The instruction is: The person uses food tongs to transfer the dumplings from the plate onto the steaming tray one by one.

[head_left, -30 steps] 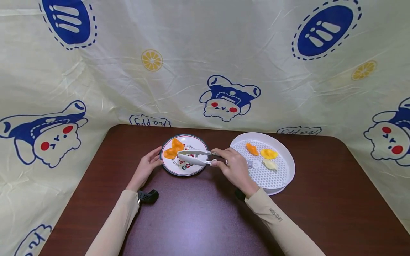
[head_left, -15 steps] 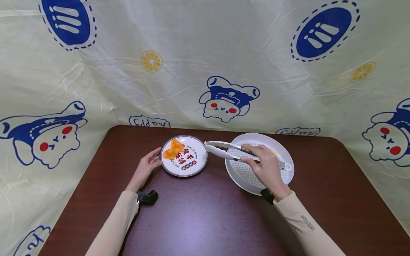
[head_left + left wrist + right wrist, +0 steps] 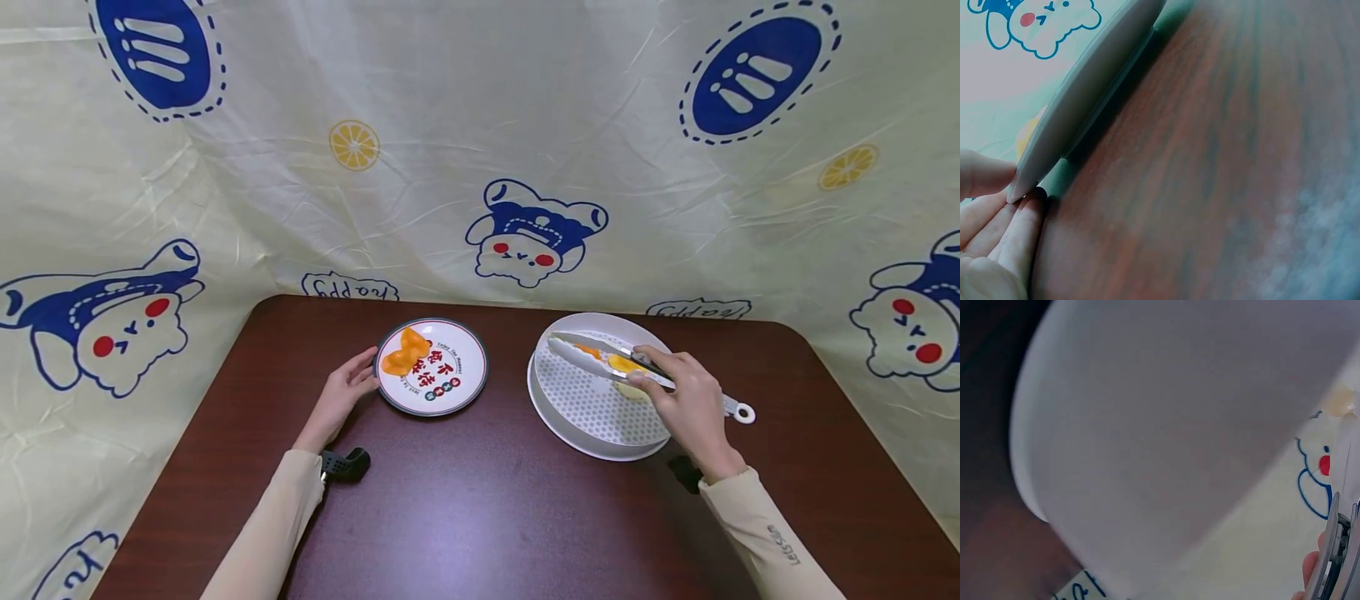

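My left hand (image 3: 337,402) pinches the left rim of a round white plate (image 3: 463,385) with red lettering, thumb above and fingers beneath, as the left wrist view shows. Two orange dumpling-like pieces (image 3: 406,353) lie together on the plate's left side. My right hand (image 3: 693,408) grips white-tipped kitchen tongs (image 3: 576,353) over a round white perforated tray (image 3: 592,417). Under and beside the tongs are an orange piece (image 3: 590,352), a yellow piece (image 3: 621,364) and a pale piece (image 3: 632,391), partly covered. Whether the tong tips touch any piece I cannot tell.
The perforated tray sits on a shallow white basin (image 3: 588,453), whose rim shows at the front left. Everything stands on a dark brown table (image 3: 465,508). Behind it hangs a pale printed cloth (image 3: 420,225).
My right hand has carried the tongs rightward from above the plate to above the perforated tray. The left hand and the plate with its orange pieces have stayed put.
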`<state>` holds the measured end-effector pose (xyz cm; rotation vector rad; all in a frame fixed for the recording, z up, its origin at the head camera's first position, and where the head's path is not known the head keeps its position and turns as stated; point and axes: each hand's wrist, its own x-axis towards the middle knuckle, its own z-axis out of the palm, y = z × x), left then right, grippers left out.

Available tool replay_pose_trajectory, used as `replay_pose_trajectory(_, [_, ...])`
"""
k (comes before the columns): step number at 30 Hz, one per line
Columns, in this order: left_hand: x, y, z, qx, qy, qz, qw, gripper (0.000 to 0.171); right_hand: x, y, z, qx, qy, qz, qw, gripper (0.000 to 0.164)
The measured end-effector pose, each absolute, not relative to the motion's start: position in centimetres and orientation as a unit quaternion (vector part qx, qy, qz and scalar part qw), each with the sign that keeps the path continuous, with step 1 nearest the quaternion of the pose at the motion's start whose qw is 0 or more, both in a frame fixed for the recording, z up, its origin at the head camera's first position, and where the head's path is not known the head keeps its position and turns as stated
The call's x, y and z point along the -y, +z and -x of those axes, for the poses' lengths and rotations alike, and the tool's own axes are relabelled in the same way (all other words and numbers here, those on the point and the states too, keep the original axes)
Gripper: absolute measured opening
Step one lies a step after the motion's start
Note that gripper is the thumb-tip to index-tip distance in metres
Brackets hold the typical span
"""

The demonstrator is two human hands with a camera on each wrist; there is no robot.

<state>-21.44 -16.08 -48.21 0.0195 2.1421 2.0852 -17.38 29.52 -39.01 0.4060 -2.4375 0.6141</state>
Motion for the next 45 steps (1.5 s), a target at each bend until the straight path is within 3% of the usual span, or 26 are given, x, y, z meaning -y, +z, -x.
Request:
replay_pose_trajectory(20, [16.1,-48.4,21.6,-0.718,0.693,-0.008,0.068,0.056,-31.2,-41.7,19.1,0.934,0.214,-0.141,0.249,0.045])
replay_pose_trajectory(29, [16.0,-48.4,21.5,-0.717,0.694,-0.008,0.068,0.056,-31.3,-41.9,18.6,0.948,0.224,-0.146,0.174,0.053])
replay_pose_trajectory(45, [16.1,-48.5,21.5,-0.718,0.692,-0.008,0.07,0.056,-31.2,-41.6,18.0,0.953,0.226,-0.135,0.148,0.062])
